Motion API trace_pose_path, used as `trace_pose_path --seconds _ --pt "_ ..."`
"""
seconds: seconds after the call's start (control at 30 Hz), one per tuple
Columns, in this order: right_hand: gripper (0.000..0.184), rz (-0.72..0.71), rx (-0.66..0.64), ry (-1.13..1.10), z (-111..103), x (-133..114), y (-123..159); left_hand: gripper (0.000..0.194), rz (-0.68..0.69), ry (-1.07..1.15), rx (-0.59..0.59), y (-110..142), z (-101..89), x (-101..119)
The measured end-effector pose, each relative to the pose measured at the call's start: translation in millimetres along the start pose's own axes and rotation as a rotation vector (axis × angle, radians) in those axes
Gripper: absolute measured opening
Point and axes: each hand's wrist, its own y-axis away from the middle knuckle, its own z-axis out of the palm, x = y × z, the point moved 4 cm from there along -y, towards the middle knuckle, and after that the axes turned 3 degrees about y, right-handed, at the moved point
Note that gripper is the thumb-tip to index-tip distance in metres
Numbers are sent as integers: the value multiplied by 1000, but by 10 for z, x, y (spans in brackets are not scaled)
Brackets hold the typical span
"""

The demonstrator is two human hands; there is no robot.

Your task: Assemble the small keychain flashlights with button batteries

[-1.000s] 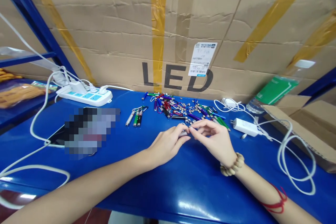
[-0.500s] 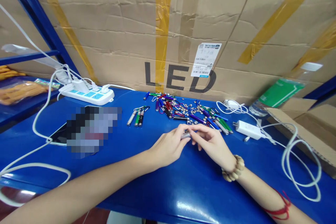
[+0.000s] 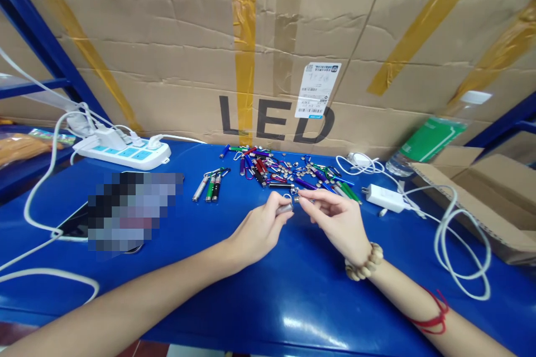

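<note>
My left hand [image 3: 262, 226] pinches a small silver keychain flashlight tube [image 3: 285, 209] between thumb and fingers, its open-looking end pointing right. Close beside it, my right hand [image 3: 330, 217] holds a small metal piece [image 3: 297, 199] at the fingertips, apart from the tube; it looks like an end cap, and a thin clip shows by it. Just beyond both hands lies a loose pile of coloured keychain flashlights [image 3: 259, 167] with carabiner clips. Small round silver button cells [image 3: 288, 173] are scattered among them. To the left, a silver flashlight [image 3: 200, 188], a green one [image 3: 210, 189] and a black one [image 3: 216, 188] lie side by side.
A white power strip [image 3: 121, 152] and a phone with a blurred screen [image 3: 77, 223] lie left. A white charger [image 3: 384, 198], coiled cable [image 3: 439, 234], bottle [image 3: 435, 139] and open carton [image 3: 473, 206] stand right. A large cardboard box [image 3: 180, 67] backs the blue table [image 3: 251, 312].
My hands have moved apart: the tube stays in the left, while a small metal piece shows in the right fingertips. The whole view has shifted slightly.
</note>
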Motion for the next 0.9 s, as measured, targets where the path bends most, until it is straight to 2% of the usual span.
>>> trace_pose_path --seconds 0.07,0.17,0.3,0.47,0.73,0.9 --pt "19 -42 18 9 -9 -10 2 5 5 -9 3 -5 -5 9" --pt "15 -89 -28 5 5 -11 -2 2 13 -37 -2 -9 -11 11" --pt "15 -44 -105 -47 29 44 -26 3 43 -51 -13 -9 -15 5" --pt "14 -27 -197 -133 51 105 -73 14 38 -80 -18 -16 -21 -6" --pt "10 -232 -310 -93 2 62 -135 18 17 -206 -16 -20 -31 -17" --pt "9 -292 -338 -47 -14 50 -135 19 14 -184 -83 -40 -20 -30"
